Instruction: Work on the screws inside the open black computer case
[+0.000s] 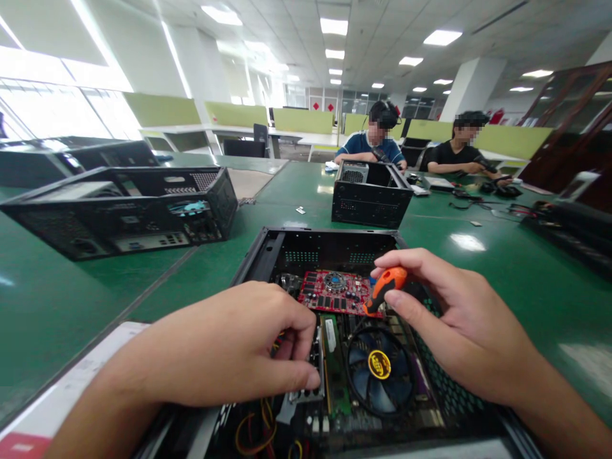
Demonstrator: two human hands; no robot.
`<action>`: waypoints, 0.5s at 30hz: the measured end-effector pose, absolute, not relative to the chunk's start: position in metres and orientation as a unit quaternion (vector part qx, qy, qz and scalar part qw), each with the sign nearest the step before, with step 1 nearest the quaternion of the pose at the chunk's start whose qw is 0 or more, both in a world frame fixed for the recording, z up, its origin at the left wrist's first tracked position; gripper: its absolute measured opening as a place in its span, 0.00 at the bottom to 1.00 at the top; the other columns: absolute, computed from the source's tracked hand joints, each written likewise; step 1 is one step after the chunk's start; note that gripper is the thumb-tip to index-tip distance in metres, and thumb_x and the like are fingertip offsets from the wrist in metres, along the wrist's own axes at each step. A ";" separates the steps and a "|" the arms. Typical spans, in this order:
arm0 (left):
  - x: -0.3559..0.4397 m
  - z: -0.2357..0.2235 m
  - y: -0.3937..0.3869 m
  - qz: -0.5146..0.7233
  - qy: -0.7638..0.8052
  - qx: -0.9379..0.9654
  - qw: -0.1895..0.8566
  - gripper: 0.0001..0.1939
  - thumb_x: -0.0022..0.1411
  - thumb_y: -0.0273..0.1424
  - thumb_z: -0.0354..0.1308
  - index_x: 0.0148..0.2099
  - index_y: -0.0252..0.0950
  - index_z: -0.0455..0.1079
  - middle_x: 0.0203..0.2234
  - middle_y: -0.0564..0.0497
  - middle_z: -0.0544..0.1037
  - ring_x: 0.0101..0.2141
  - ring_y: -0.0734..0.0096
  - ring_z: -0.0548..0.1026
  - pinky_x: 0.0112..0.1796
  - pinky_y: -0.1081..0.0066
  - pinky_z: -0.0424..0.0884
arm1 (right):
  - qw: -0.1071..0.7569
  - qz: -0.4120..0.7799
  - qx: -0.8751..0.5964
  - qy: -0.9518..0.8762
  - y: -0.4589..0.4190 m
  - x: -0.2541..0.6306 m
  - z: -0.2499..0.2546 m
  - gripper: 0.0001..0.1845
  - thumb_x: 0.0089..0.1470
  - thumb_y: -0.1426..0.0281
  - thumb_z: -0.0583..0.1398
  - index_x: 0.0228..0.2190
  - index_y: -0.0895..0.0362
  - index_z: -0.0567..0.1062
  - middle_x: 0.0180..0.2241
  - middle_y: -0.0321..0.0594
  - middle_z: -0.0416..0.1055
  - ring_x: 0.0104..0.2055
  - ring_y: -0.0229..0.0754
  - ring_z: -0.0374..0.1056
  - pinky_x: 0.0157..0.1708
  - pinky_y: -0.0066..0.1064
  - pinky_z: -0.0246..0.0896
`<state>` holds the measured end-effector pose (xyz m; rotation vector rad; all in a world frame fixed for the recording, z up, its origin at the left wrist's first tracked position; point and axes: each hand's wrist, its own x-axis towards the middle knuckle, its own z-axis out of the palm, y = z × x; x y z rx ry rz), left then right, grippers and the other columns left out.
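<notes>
An opened black computer case [335, 237] lies right in front of me, its inner parts showing. My right hand [459, 325] pinches an orange and black screwdriver [386, 287] between thumb and fingers, tilted over the right end of a red graphics card [329, 292]. The screwdriver's tip is hidden. On the left, my left hand [258, 347] reaches into the case with curled fingers beside a silver metal bracket [310, 392]; what it grips is hidden. A memory stick [331, 344] stands between that bracket and a round black cooling fan [380, 366] with a yellow centre.
Another black case [129, 210] stands on the green table [268, 204] at left, with a further case [71, 156] behind. A smaller case [370, 197] stands ahead. Two people [373, 140] work across the table. Cables [478, 197] lie at right; papers [95, 363] lie under my left arm.
</notes>
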<state>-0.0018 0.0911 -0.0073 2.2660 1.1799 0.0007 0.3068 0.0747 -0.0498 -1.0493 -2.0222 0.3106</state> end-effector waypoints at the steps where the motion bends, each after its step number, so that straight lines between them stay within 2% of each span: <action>1: -0.002 -0.008 0.091 0.000 0.442 0.849 0.290 0.14 0.70 0.38 0.80 0.33 0.47 0.82 0.27 0.58 0.86 0.29 0.64 0.81 0.33 0.64 0.67 | 0.407 0.122 -0.414 -0.805 0.075 0.307 -0.049 0.14 0.78 0.71 0.66 0.58 0.50 0.89 0.49 0.43 0.95 0.45 0.51 0.93 0.45 0.37 0.88; 10: -0.002 -0.008 0.093 -0.011 0.451 0.843 0.294 0.14 0.69 0.36 0.80 0.32 0.47 0.81 0.26 0.58 0.85 0.28 0.65 0.81 0.32 0.65 0.67 | 0.390 0.117 -0.410 -0.816 0.076 0.306 -0.048 0.14 0.78 0.71 0.65 0.58 0.51 0.88 0.51 0.44 0.96 0.49 0.51 0.94 0.51 0.39 0.90; 15: -0.003 -0.008 0.092 -0.010 0.445 0.845 0.296 0.13 0.69 0.37 0.79 0.32 0.47 0.82 0.26 0.58 0.86 0.29 0.65 0.81 0.32 0.65 0.68 | 0.386 0.116 -0.406 -0.820 0.077 0.306 -0.048 0.14 0.78 0.71 0.65 0.58 0.52 0.88 0.50 0.44 0.96 0.47 0.49 0.94 0.52 0.38 0.90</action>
